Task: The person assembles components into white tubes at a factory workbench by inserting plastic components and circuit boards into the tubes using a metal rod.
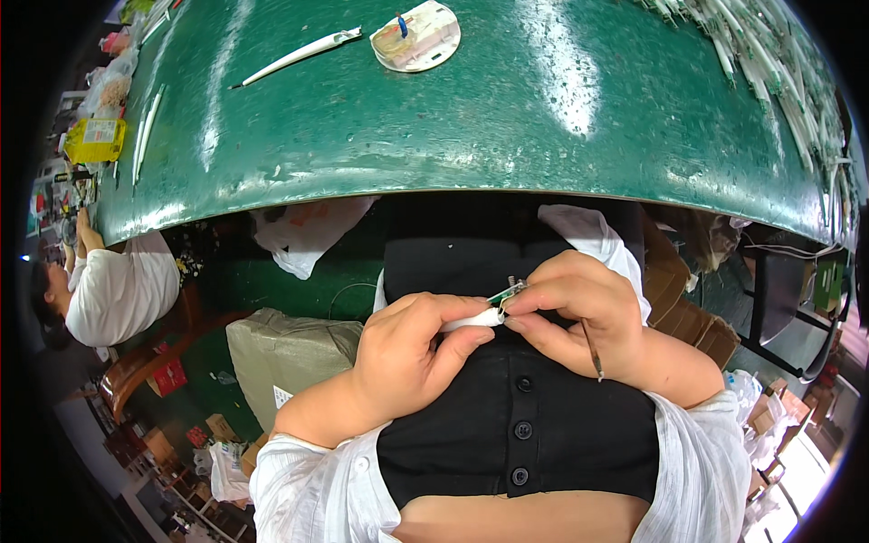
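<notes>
Above my lap, both hands meet at a short white tube (480, 320) with a small green circuit board (507, 293) at its end. My left hand (407, 348) is closed around the tube, thumb and forefinger along its sides. The thumb and fingers of my right hand (588, 312) pinch at the tube's open end, by the board and a small metal part (513, 283). A thin brown rod (592, 351) is also tucked among the right fingers, its tip pointing down. Whatever lies right between the right fingertips is too small to make out.
On the green table (407, 136) lie a tapered white casing (299, 58) and a white round piece (421, 38) with something blue on it. Many thin white tubes (769, 72) are piled far right. Left are a yellow container (95, 140) and a seated person (122, 290).
</notes>
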The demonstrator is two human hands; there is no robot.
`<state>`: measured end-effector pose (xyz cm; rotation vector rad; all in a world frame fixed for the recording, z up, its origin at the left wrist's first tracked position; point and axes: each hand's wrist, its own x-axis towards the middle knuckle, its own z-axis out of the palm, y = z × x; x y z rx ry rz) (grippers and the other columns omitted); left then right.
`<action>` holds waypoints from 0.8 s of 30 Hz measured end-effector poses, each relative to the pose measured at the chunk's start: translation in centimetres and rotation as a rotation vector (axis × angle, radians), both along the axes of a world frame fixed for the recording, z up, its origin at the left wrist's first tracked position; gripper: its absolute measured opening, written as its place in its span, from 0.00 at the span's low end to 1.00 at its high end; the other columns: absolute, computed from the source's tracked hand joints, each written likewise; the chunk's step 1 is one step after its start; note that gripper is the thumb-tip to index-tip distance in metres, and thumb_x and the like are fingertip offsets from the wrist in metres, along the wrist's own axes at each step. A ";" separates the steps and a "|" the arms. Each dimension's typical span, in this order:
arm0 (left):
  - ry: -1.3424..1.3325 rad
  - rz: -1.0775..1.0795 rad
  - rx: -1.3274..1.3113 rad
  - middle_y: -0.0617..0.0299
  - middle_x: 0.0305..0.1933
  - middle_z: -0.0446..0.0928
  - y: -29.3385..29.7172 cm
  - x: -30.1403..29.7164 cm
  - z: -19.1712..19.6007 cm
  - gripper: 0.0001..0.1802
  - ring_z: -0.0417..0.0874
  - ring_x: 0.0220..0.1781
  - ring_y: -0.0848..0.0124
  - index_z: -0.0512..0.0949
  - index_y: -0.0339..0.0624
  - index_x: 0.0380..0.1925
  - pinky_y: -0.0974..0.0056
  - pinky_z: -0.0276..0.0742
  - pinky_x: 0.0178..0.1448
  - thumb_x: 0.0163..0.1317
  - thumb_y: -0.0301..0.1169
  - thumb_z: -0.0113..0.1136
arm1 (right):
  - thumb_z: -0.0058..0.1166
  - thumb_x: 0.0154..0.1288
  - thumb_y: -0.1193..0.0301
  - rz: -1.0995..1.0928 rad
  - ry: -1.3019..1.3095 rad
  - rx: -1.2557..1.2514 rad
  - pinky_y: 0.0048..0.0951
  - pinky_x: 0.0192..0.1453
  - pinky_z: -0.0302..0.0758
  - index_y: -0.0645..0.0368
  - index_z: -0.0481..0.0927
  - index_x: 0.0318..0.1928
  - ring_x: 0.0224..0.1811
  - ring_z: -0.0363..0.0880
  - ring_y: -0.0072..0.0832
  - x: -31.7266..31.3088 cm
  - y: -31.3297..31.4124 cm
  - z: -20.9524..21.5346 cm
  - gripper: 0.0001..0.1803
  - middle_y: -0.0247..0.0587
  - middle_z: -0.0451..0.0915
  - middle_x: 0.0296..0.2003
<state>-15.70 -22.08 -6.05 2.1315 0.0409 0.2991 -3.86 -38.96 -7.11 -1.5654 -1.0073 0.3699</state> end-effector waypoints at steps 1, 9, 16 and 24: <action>-0.002 -0.009 0.016 0.58 0.31 0.81 0.0 0.0 0.0 0.13 0.77 0.22 0.69 0.77 0.37 0.34 0.68 0.73 0.25 0.50 0.27 0.69 | 0.67 0.46 0.80 -0.003 0.000 0.007 0.27 0.26 0.74 0.60 0.82 0.34 0.28 0.78 0.31 -0.1 0.0 -0.1 0.11 0.40 0.78 0.30; 0.041 -0.034 0.090 0.57 0.31 0.81 0.1 0.1 0.3 0.12 0.77 0.22 0.67 0.78 0.37 0.33 0.67 0.73 0.26 0.49 0.27 0.69 | 0.66 0.47 0.78 -0.036 -0.031 0.028 0.25 0.22 0.73 0.60 0.82 0.32 0.24 0.77 0.28 -0.2 0.1 -0.5 0.09 0.39 0.77 0.27; -0.014 -0.085 0.129 0.58 0.33 0.82 0.1 0.5 0.1 0.13 0.77 0.22 0.68 0.77 0.36 0.33 0.67 0.73 0.26 0.49 0.27 0.69 | 0.65 0.48 0.78 0.057 0.189 -0.078 0.19 0.21 0.67 0.59 0.82 0.33 0.21 0.73 0.17 0.2 -0.6 -0.1 0.09 0.35 0.77 0.27; -0.060 -0.050 0.233 0.60 0.32 0.82 -0.3 0.6 0.2 0.16 0.76 0.21 0.69 0.76 0.38 0.33 0.68 0.72 0.24 0.46 0.29 0.71 | 0.64 0.46 0.79 0.029 0.470 -0.113 0.16 0.21 0.58 0.61 0.82 0.33 0.18 0.59 0.10 0.0 -0.6 -0.5 0.10 0.31 0.77 0.30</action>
